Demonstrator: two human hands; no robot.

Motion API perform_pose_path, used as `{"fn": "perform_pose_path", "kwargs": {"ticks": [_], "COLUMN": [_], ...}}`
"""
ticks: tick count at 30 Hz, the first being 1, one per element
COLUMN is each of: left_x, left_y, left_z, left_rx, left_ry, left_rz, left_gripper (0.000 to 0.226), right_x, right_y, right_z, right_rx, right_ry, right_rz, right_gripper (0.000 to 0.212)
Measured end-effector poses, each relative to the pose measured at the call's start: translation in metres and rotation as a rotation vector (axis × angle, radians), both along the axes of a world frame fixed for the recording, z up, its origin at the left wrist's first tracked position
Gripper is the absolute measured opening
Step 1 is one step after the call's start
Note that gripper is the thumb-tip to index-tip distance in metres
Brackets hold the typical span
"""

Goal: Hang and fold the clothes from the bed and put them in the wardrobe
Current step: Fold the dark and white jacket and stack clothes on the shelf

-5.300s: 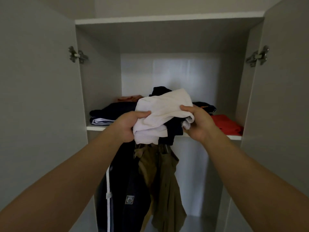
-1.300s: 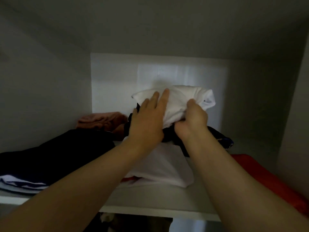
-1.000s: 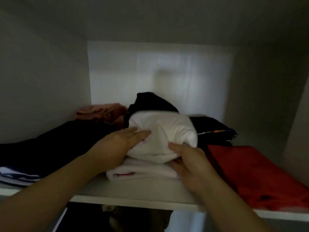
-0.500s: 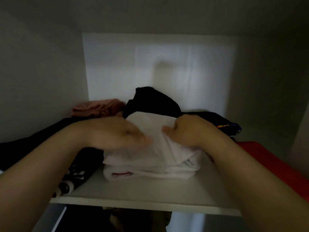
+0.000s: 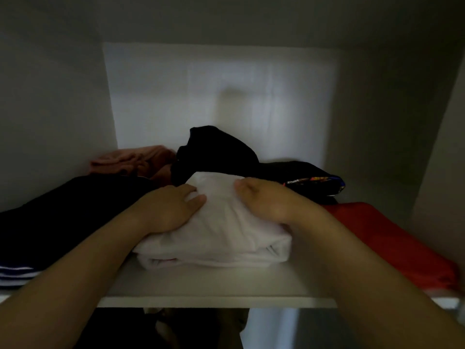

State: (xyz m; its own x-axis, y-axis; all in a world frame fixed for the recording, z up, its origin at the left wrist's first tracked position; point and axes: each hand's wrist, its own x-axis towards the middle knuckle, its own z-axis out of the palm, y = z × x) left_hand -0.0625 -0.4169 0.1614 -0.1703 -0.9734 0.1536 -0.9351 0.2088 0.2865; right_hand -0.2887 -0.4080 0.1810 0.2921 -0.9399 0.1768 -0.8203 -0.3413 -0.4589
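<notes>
The folded white cloth garment (image 5: 221,235) lies in the middle of the white wardrobe shelf (image 5: 214,285), a soft stack of two layers set a little back from the front edge. The person's left hand (image 5: 171,210) lies flat on its top left side, fingers straight and close together, pressing down on the fabric. The right hand (image 5: 271,200) sits on the top right side with its knuckles turned forward. The fingers look bent into the cloth, but from here I cannot tell whether they grip it or only press.

Right behind the white stack a crumpled black garment (image 5: 214,152) rises against the pale back panel (image 5: 226,96). A black piece with a colourful print (image 5: 314,182) lies to its right. A salmon-pink bundle (image 5: 130,159) is tucked into the back left corner. A dark folded pile with white stripes at its edge (image 5: 63,217) fills the left of the shelf, touching the white stack's side. A flat red garment (image 5: 390,235) lies along the right.
</notes>
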Motion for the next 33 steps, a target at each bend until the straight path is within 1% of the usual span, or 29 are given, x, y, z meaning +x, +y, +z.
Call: {"fn": "perform_pose_path", "kwargs": {"ticks": [2, 4, 6, 7, 8, 9, 11, 12, 13, 15, 16, 17, 18, 20, 21, 22, 24, 25, 27, 29, 31, 33], "left_x": [-0.002, -0.006, -0.006, -0.006, -0.006, -0.005, -0.004, -0.004, -0.004, -0.006, -0.006, -0.006, -0.005, -0.005, -0.004, -0.004, -0.004, -0.004, -0.003, -0.004, -0.004, -0.005], "left_y": [0.008, 0.015, 0.019, 0.019, 0.02, 0.021, 0.02, 0.019, 0.017, 0.015, 0.014, 0.014, 0.014, 0.014, 0.014, 0.013, 0.011, 0.01, 0.01, 0.011, 0.013, 0.017], "left_z": [0.002, 0.006, 0.007, 0.008, 0.01, 0.011, 0.015, 0.017, 0.017, 0.016, 0.014, 0.013, 0.012, 0.012, 0.011, 0.01, 0.008, 0.006, 0.004, 0.003, -0.001, -0.003], "left_rx": [0.009, 0.015, 0.026, 0.04, 0.052, 0.071, 0.1, 0.107, 0.11, 0.099, 0.087, 0.086, 0.098, 0.115, 0.114, 0.112, 0.092, 0.071, 0.048, 0.044, 0.065, 0.062], "left_ry": [-0.014, -0.035, -0.058, -0.062, -0.06, -0.055, -0.034, -0.034, -0.036, -0.033, -0.023, -0.013, -0.005, 0.001, 0.002, 0.003, 0.012, 0.014, 0.024, 0.034, 0.066, 0.113], "left_rz": [-0.036, -0.061, -0.078, -0.097, -0.117, -0.134, -0.155, -0.154, -0.155, -0.157, -0.168, -0.179, -0.186, -0.201, -0.202, -0.203, -0.218, -0.229, -0.234, -0.22, -0.203, -0.185], "left_gripper": [0.064, 0.063, 0.065, 0.066, 0.07, 0.078, 0.104, 0.114, 0.113, 0.085, 0.074, 0.07, 0.073, 0.09, 0.097, 0.098, 0.082, 0.075, 0.07, 0.069, 0.071, 0.073], "right_x": [-0.024, -0.055, -0.085, -0.095, -0.102, -0.106, -0.108, -0.108, -0.108, -0.107, -0.106, -0.106, -0.105, -0.1, -0.097, -0.093, -0.088, -0.086, -0.085, -0.088, -0.095, -0.1], "right_y": [0.01, 0.013, 0.012, 0.015, 0.019, 0.023, 0.033, 0.036, 0.038, 0.038, 0.038, 0.04, 0.042, 0.048, 0.051, 0.052, 0.049, 0.048, 0.049, 0.056, 0.065, 0.076], "right_z": [0.013, 0.019, 0.019, 0.018, 0.016, 0.013, 0.004, -0.002, -0.01, -0.024, -0.027, -0.027, -0.024, -0.018, -0.016, -0.016, -0.025, -0.029, -0.03, -0.018, 0.0, 0.023], "right_rx": [-0.083, -0.131, -0.106, -0.052, 0.009, 0.069, 0.142, 0.166, 0.191, 0.209, 0.211, 0.206, 0.199, 0.192, 0.202, 0.213, 0.215, 0.195, 0.102, 0.016, -0.053, -0.172], "right_ry": [-0.014, 0.066, 0.267, 0.376, 0.458, 0.501, 0.533, 0.549, 0.571, 0.585, 0.577, 0.575, 0.588, 0.621, 0.654, 0.713, 0.789, 0.803, 0.815, 0.765, 0.637, 0.487], "right_rz": [-0.078, -0.215, -0.353, -0.415, -0.46, -0.493, -0.536, -0.537, -0.54, -0.562, -0.577, -0.58, -0.575, -0.557, -0.562, -0.564, -0.569, -0.577, -0.587, -0.626, -0.699, -0.77], "right_gripper": [0.051, 0.038, 0.025, 0.019, 0.019, 0.031, 0.064, 0.077, 0.088, 0.106, 0.108, 0.104, 0.097, 0.083, 0.082, 0.084, 0.083, 0.076, 0.054, 0.044, 0.041, 0.036]}}
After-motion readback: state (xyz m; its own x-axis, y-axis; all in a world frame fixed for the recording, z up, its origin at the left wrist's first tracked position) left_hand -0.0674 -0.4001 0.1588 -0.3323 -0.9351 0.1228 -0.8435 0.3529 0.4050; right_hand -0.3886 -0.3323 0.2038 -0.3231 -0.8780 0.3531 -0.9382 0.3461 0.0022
